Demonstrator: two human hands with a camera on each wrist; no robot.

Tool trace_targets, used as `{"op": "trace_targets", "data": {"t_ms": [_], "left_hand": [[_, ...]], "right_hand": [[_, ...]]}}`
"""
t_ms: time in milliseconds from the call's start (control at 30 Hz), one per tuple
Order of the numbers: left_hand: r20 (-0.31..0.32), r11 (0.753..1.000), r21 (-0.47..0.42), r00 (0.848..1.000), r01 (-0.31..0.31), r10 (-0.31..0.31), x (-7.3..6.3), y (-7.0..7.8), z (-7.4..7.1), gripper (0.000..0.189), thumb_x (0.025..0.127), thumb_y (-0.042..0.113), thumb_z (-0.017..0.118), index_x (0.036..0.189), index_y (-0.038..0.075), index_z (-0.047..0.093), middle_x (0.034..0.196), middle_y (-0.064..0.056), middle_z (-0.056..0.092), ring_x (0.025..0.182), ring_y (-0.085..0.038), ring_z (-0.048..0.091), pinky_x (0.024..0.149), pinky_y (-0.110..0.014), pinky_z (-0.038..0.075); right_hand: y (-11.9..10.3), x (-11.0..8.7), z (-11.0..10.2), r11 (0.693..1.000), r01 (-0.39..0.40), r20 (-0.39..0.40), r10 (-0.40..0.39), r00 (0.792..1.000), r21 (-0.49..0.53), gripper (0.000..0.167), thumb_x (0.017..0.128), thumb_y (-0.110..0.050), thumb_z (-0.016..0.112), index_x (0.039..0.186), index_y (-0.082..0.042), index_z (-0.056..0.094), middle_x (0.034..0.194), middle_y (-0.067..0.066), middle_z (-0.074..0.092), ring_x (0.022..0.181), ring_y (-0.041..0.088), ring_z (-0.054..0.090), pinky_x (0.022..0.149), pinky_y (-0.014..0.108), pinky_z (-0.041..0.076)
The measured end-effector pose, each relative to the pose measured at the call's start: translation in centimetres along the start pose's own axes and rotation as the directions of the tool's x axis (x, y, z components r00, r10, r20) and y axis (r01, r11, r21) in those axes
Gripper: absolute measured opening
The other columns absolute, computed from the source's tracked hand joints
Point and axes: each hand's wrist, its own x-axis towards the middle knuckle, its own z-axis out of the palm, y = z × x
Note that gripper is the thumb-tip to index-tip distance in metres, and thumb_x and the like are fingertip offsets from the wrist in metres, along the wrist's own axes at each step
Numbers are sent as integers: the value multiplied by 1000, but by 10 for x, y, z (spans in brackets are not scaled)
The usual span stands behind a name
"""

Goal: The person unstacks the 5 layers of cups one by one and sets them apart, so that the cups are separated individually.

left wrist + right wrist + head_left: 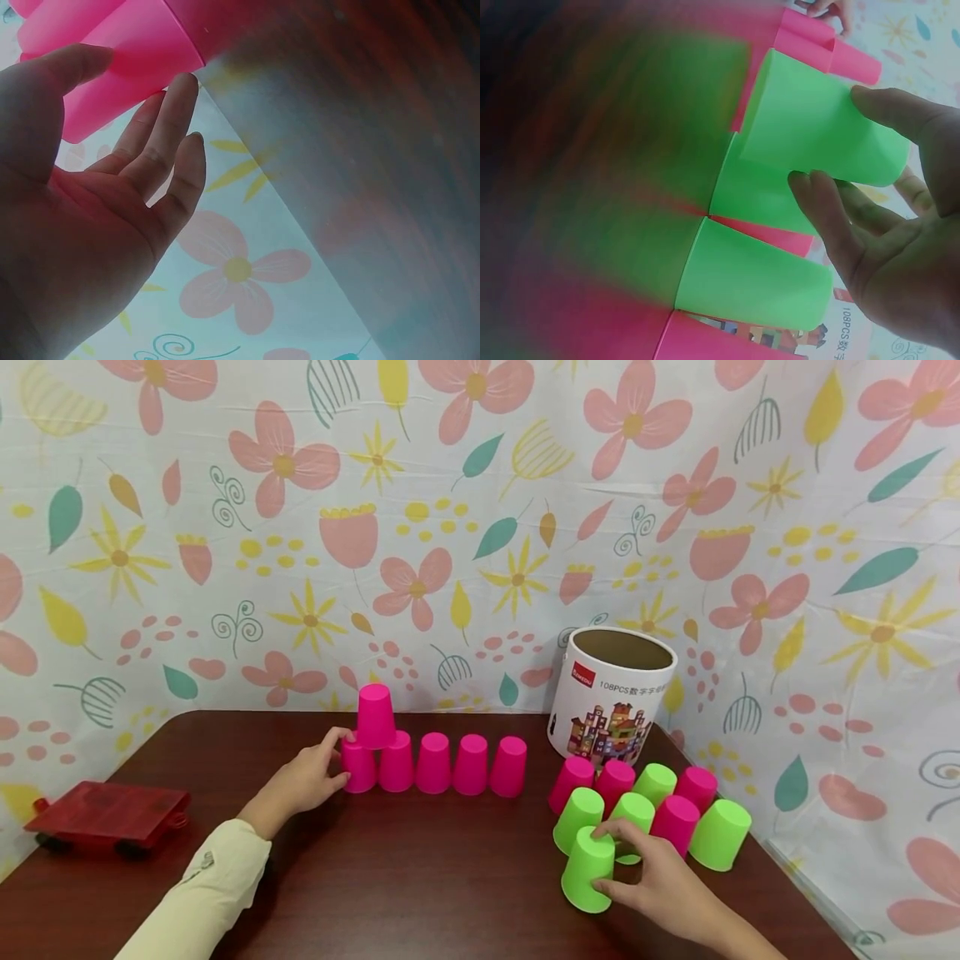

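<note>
At the left end of a row of several upside-down pink cups, my left hand [303, 777] holds the end pink cup [360, 768] between thumb and fingers. Another pink cup [375, 717] stands upside down on top of the two leftmost ones. In the left wrist view the left thumb [82, 64] lies against pink plastic. On the right, my right hand [660, 885] pinches a green cup [588, 870], thumb on one side and fingers on the other. This green cup [821, 120] is mouth down, in front of a cluster of pink and green cups [579, 820].
A white printed bucket [611, 693] stands open at the back right, behind the cluster. A red wheeled cart [112, 814] sits at the left of the dark wooden table [420, 877]. A floral cloth [450, 527] hangs behind the table.
</note>
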Motion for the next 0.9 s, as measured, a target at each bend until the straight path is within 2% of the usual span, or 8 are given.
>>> {"op": "trace_targets", "data": {"t_ms": [533,667,900], "left_hand": [[-1,1000,6,1000,-7,7,-1,1,0,58,89,9,73,130,14,32,103,-19,67,89,-33,66,64,-40,52],[-4,1000,4,1000,-11,11,-1,1,-1,58,89,8,73,130,13,32,103,-18,67,93,-35,66,67,-42,53],[-1,1000,5,1000,-9,9,-1,0,-1,57,89,8,72,129,14,32,104,-19,67,100,-39,65,71,-46,54]], "right_hand": [[12,-3,-2,1000,8,-14,-8,1000,-10,47,76,-15,87,108,-18,52,101,-9,60,82,4,63,68,33,56],[9,-2,-4,1000,16,-23,-16,1000,-14,48,75,-14,88,108,-17,53,101,-9,60,81,5,64,67,33,56],[-9,5,-21,996,4,-118,-15,993,-91,49,71,-13,90,110,-15,59,104,-5,65,83,9,68,66,27,56]]}}
